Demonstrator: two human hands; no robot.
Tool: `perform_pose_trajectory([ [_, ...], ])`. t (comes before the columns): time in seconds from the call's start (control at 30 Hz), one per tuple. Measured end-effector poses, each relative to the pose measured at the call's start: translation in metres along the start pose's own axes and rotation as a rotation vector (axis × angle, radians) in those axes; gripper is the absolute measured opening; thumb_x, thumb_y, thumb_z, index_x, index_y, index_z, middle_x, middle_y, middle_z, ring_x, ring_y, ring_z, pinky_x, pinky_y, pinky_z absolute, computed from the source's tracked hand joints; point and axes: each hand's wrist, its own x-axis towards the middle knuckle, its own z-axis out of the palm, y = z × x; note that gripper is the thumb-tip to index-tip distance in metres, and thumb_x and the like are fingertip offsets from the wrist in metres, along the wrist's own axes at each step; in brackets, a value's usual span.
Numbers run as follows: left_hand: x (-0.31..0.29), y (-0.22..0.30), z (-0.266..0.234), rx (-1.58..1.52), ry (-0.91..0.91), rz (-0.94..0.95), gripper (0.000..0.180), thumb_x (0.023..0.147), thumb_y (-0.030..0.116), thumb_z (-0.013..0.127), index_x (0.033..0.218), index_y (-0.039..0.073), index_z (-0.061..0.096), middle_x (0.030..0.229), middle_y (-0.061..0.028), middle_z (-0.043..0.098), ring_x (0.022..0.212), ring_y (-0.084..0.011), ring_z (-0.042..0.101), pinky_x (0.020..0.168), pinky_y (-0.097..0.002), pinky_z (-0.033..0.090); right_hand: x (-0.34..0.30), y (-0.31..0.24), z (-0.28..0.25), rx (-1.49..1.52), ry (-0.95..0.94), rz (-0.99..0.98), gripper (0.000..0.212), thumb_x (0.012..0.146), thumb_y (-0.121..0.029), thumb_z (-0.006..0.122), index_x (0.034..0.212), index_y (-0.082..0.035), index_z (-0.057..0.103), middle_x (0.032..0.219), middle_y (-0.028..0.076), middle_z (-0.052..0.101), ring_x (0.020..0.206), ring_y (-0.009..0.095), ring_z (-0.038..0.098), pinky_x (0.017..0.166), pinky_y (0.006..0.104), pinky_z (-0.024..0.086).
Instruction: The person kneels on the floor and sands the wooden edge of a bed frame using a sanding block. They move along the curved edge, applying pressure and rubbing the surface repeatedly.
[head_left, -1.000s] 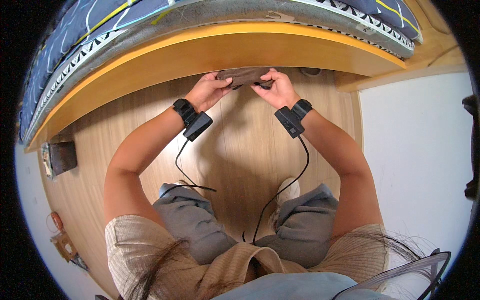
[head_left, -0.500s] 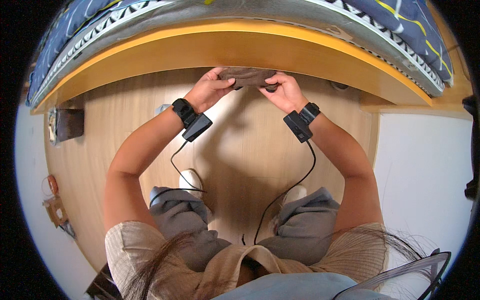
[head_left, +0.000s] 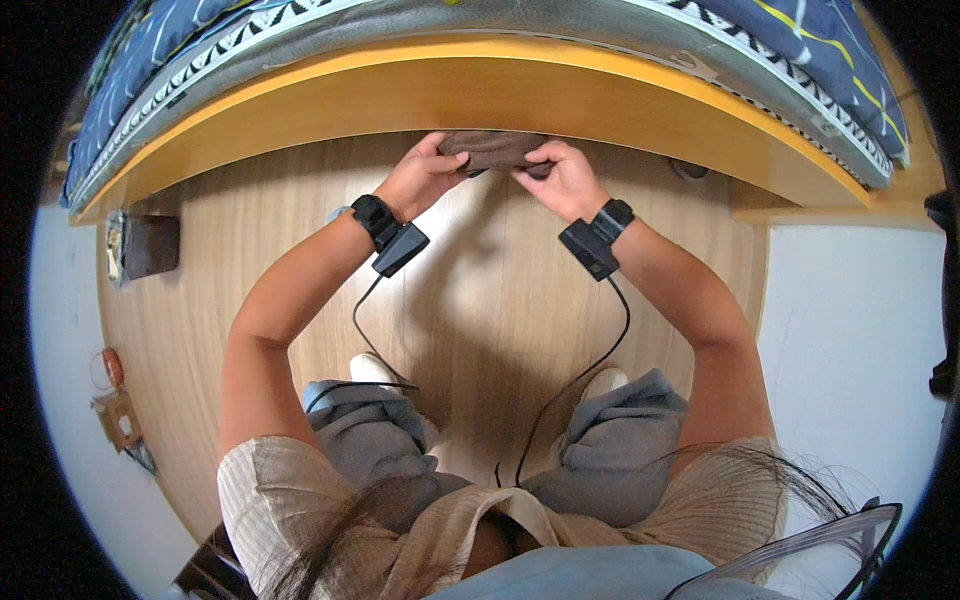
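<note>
A small brown piece of cloth (head_left: 491, 151) stretches between my two hands, up against the lower edge of the wooden bed board. My left hand (head_left: 422, 178) pinches its left end, thumb on top. At the other end my right hand (head_left: 564, 180) grips it between thumb and fingers. Small dark bits show beneath the cloth, too little of them to name. Its far edge meets the board's edge, so I cannot tell whether more of it lies hidden behind. Each wrist wears a black strap with a black box and a cable.
The wooden bed board (head_left: 480, 95) curves across the far side, with a mattress and blue patterned bedding above. On the wood floor (head_left: 480, 310) a dark bin (head_left: 150, 245) stands left. A brown box-like item (head_left: 118, 420) lies by the left wall. A dark object (head_left: 688, 168) sits under the bed.
My right fingers have shifted slightly on the cloth's right end, and its surface looks a little smoother. The whole view has moved slightly; both hands stay on the cloth.
</note>
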Motion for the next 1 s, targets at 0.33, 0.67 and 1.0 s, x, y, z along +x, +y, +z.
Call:
perform_pose_trajectory([
  [0.33,-0.047,-0.017,0.005,0.733,-0.129,-0.067,0.055,0.091,0.028,0.082,0.132,0.010,0.050,0.116,-0.0069,0.061,0.103,-0.0142,0.063,0.076,-0.0300,0.059,-0.036,-0.006,-0.005,-1.234,-0.419,-0.059,0.074,0.085,-0.037,0.086,0.132,-0.003,0.039,0.114,0.011,0.056,0.108,0.020,0.056,0.087,0.0331,0.049],
  [0.67,-0.068,0.057,0.072,1.069,-0.121,0.791,0.075,0.085,0.015,0.085,0.147,0.006,0.044,0.125,-0.0100,0.060,0.116,-0.0196,0.060,0.095,-0.0325,0.052,-0.115,-0.071,0.078,-1.701,-0.425,-0.705,0.087,0.078,-0.036,0.091,0.137,-0.002,0.036,0.129,0.016,0.050,0.123,0.028,0.054,0.107,0.0373,0.042],
  [1.0,-0.082,0.101,0.111,1.340,-0.106,1.202,0.065,0.072,0.023,0.092,0.129,0.007,0.065,0.097,-0.0098,0.060,0.085,-0.0265,0.060,0.074,-0.0341,0.051,-0.164,-0.097,0.112,-1.822,-0.291,-1.013,0.063,0.075,-0.027,0.090,0.129,-0.008,0.064,0.125,0.012,0.067,0.112,0.031,0.065,0.097,0.0380,0.052],
])
